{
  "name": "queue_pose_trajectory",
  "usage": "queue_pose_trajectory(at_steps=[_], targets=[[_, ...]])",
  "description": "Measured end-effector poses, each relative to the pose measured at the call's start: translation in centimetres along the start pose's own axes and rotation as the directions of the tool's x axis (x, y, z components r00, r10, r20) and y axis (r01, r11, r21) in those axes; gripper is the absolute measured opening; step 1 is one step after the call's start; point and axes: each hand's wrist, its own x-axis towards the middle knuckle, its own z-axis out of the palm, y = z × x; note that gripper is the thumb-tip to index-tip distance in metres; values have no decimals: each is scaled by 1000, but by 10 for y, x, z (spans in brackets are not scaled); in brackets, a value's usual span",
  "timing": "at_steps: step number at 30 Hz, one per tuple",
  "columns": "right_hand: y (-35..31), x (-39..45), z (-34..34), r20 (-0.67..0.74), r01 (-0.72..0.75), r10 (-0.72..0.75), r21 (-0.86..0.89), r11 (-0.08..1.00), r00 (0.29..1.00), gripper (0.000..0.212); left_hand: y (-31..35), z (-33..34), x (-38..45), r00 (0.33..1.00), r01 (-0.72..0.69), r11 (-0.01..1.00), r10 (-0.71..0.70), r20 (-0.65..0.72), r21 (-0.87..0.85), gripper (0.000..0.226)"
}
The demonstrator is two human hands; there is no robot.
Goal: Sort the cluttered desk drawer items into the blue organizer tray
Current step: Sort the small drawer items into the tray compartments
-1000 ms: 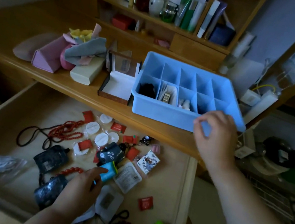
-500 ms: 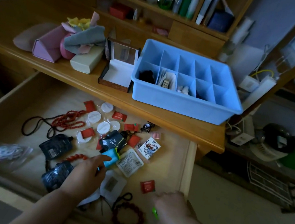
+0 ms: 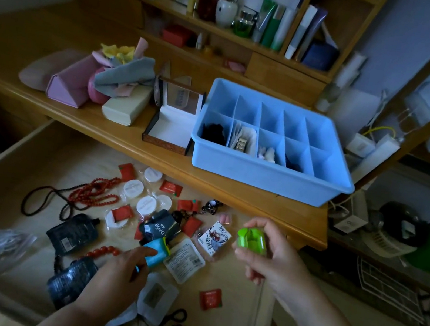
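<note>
Since the earlier frame the right hand point(image 3: 269, 254) has risen from the drawer's front right corner, and the green plastic item point(image 3: 252, 240) has left the drawer floor. That item is now pinched between the right thumb and fingers, held above the drawer's right side, below and in front of the blue organizer tray point(image 3: 262, 176). The tray stands on the wooden desk top point(image 3: 47, 100), with its front four compartments partly filled. The left hand point(image 3: 117, 280) rests low in the open drawer point(image 3: 38, 156), fingers curled onto a turquoise packet point(image 3: 158, 250); whether it is gripped cannot be told. Red bead strings, red sachets, white round lids and dark pouches lie scattered across the drawer floor. Cases and an open box sit left of the tray.
</note>
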Motion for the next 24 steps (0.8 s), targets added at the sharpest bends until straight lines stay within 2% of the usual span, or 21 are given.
queue_pose_trajectory(at_steps=[4, 6, 8, 9, 10, 11, 12, 13, 14, 16, 17, 19, 21, 22, 24], targets=[[-17, 9, -3, 16, -14, 10, 249, 968, 1000, 25, 3, -4, 0, 1000, 1, 1000, -1, -12, 5, 33], [-33, 19, -12, -41, 40, -28, 328, 944, 999, 22, 5, -5, 0, 1000, -15, 1000, 15, 1, 7, 34], [-58, 33, -30, -161, 153, -98, 373, 915, 982, 19, 6, -7, 2, 1000, -18, 999, 18, -5, 26, 34], [-72, 41, -43, -256, 214, -138, 295, 931, 957, 20, 7, -7, 2, 1000, -12, 999, 12, -11, 33, 34], [-85, 52, -55, -363, 243, -190, 105, 964, 912, 23, 7, -8, 3, 1000, -10, 999, 11, -13, 39, 34], [-95, 64, -66, -453, 206, -258, -160, 965, 853, 25, 7, -7, 4, 1000, -16, 999, 17, -13, 46, 34], [-102, 78, -77, -502, 104, -323, -415, 904, 802, 24, 7, -7, 4, 1000, -18, 998, 18, -8, 54, 34], [-107, 91, -85, -519, -42, -349, -600, 799, 780, 29, 7, -7, 4, 1000, -16, 998, 16, 0, 57, 34], [-108, 104, -91, -526, -177, -327, -697, 695, 785, 36, 7, -7, 4, 1000, -11, 998, 11, 5, 57, 34], [-105, 124, -96, -520, -335, -197, -751, 568, 831, 45, 5, -6, 3, 1000, 6, 999, -6, 6, 45, 35], [-101, 131, -96, -504, -351, -147, -753, 556, 851, 45, 4, -6, 3, 1000, 16, 1000, -16, 8, 22, 34], [-90, 136, -94, -490, -298, -146, -713, 635, 860, 41, -1, -4, 2, 1000, 17, 1000, -17, -10, -26, 34], [-76, 129, -88, -526, -192, -317, -701, 686, 789, 36, -4, -3, 1, 999, 22, 999, -23, -32, -36, 35], [-70, 121, -84, -523, -127, -448, -740, 660, 725, 33, -5, -2, 2, 999, 21, 999, -23, -37, -35, 35], [-57, 98, -69, -382, 40, -708, -865, 500, 594, 25, -7, 1, 3, 1000, 6, 1000, -7, -27, -29, 34]])
